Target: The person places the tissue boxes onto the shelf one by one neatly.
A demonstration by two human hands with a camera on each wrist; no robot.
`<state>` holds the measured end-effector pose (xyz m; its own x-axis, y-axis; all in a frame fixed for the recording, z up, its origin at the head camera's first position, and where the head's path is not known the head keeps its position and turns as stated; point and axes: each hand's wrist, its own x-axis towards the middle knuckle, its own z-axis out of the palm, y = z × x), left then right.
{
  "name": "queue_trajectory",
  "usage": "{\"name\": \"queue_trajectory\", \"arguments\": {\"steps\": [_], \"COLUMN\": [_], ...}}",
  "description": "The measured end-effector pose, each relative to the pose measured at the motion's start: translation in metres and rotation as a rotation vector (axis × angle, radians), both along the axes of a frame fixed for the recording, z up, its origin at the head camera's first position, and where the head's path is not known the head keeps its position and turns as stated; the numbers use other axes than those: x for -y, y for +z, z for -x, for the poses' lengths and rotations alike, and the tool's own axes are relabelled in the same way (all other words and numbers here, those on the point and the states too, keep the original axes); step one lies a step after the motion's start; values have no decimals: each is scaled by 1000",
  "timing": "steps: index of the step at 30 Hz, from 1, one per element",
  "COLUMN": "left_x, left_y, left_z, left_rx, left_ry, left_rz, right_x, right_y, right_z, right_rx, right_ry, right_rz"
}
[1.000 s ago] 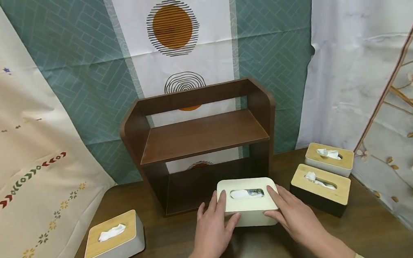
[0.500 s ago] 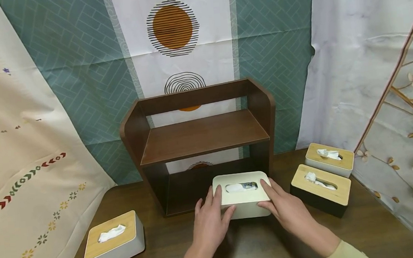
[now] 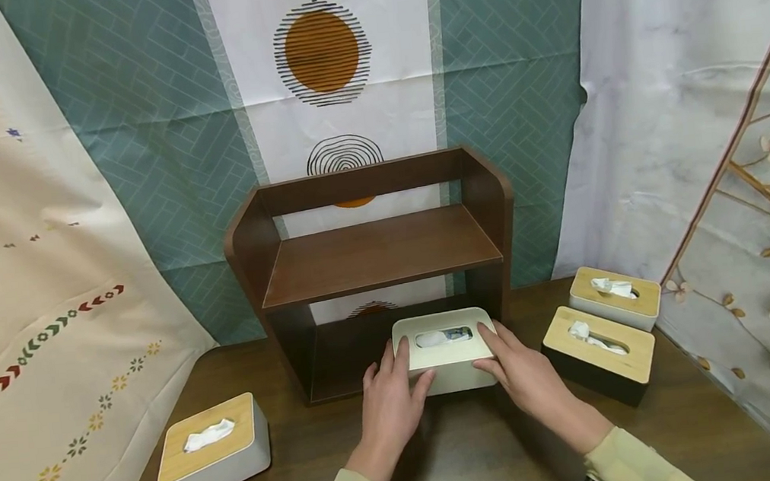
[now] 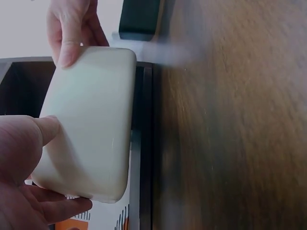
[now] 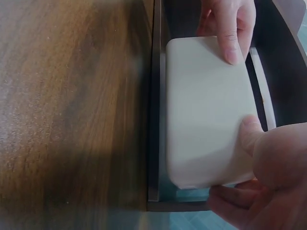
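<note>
Between the two hands is a cream tissue box [image 3: 455, 376] with white tissue showing in its oval slot. My left hand [image 3: 389, 404] grips its left end, and my right hand [image 3: 527, 373] grips the right end. In both wrist views the thumbs press the box's near side while other fingers wrap around the ends. The box is at the front of the lower compartment of a dark brown two-tier shelf [image 3: 379, 252], near its right side. Whether its underside touches the shelf board cannot be made out.
On the left of the wooden table [image 3: 309, 469] stands a white tissue box [image 3: 216, 469] with a bamboo lid. To the right are a black tissue box [image 3: 589, 371] and, behind it, another white tissue box [image 3: 614, 312]. Patterned cloths [image 3: 518, 107] hang behind and beside.
Both hands have carried the cream tissue box forward and slightly left, from in front of the shelf to its lower opening. The other boxes and the shelf stay put.
</note>
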<state>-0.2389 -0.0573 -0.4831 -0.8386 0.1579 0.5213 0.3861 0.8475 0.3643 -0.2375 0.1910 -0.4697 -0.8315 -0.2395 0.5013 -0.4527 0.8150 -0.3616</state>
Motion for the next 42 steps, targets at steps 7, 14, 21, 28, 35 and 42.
{"name": "queue_trajectory", "arguments": {"steps": [7, 14, 21, 28, 35, 42], "left_x": [0, -2, -2, -2, -3, -4], "left_y": [0, -2, -4, -4, -7, -9], "left_z": [9, 19, 24, 29, 35, 40], "left_rx": [13, 26, 38, 36, 27, 28], "left_ry": [0, 2, 14, 27, 32, 36], "left_rz": [-20, -21, -33, -51, -61, -57], "right_x": [5, 8, 13, 20, 24, 26], "right_y": [1, -2, -5, -4, -4, -4], "right_z": [8, 15, 21, 26, 31, 33], "right_rx": [15, -6, -89, -89, -78, -65], "right_ry": [-7, -22, -22, -58, -90, -107], "right_rz": [32, 43, 66, 93, 76, 67]}}
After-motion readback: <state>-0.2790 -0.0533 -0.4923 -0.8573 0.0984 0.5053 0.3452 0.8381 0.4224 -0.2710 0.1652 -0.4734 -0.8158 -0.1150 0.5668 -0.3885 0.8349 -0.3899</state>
